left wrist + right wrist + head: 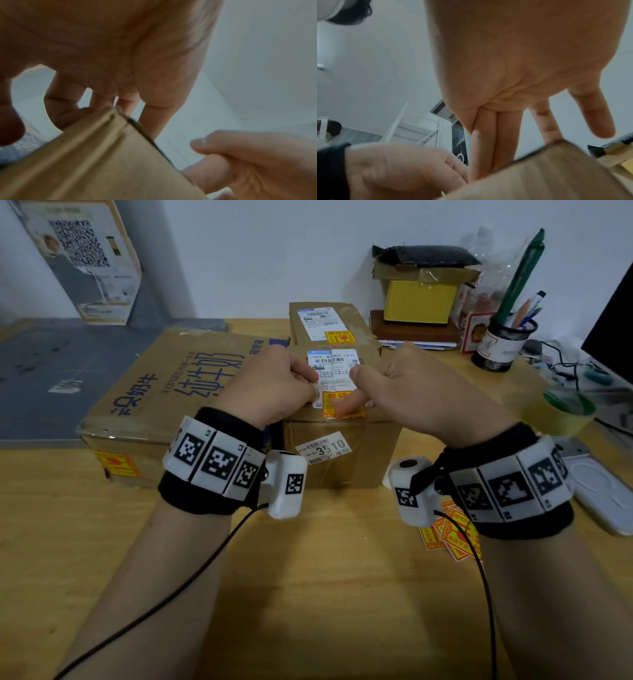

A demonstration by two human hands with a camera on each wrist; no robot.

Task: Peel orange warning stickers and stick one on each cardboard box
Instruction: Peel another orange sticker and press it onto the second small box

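Note:
A small cardboard box stands at the table's middle with an orange warning sticker on its top, overlapping a white shipping label. My right hand lays straight fingers on that sticker. My left hand rests its fingertips on the top's left edge, beside the sticker. The box behind carries an orange sticker. The big flat box at the left has one on its front side. Loose orange stickers lie under my right wrist.
A mesh pen holder, a yellow box on a stack and a dark monitor crowd the back right. A green tape roll and a white device lie to the right. A grey mat covers the left.

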